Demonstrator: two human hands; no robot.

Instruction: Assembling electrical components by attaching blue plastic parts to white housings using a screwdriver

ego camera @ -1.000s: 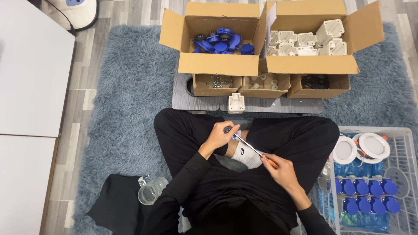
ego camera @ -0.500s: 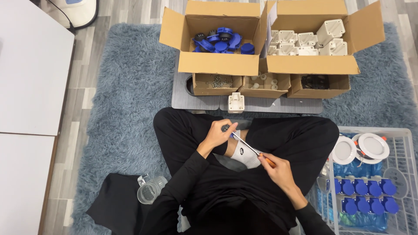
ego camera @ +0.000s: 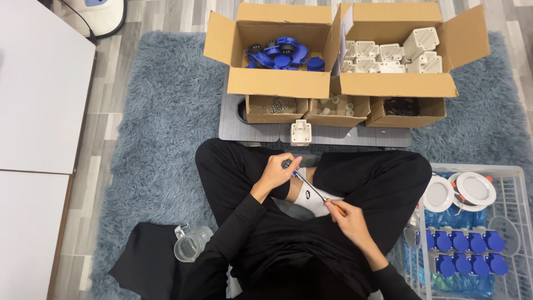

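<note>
I sit cross-legged on a blue shaggy rug (ego camera: 155, 139). My left hand (ego camera: 276, 171) is closed around a small dark part (ego camera: 287, 164) with a bit of blue showing, held over my lap. My right hand (ego camera: 348, 219) grips the orange-tipped handle of a screwdriver (ego camera: 312, 190), whose shaft slants up-left to the part. A white plastic housing (ego camera: 301, 132) stands on the grey board (ego camera: 250, 130) just in front of my knees.
Behind the board stand an open box of blue and black parts (ego camera: 280, 55), a box of white housings (ego camera: 388, 55) and three small boxes of screws and bits (ego camera: 277, 105). A white wire basket (ego camera: 472, 233) at right holds blue-capped units and round white lamps. A clear jar (ego camera: 191, 244) lies at left.
Both hands have kept their hold; the screwdriver and right hand shifted only slightly. Nothing else moved.
</note>
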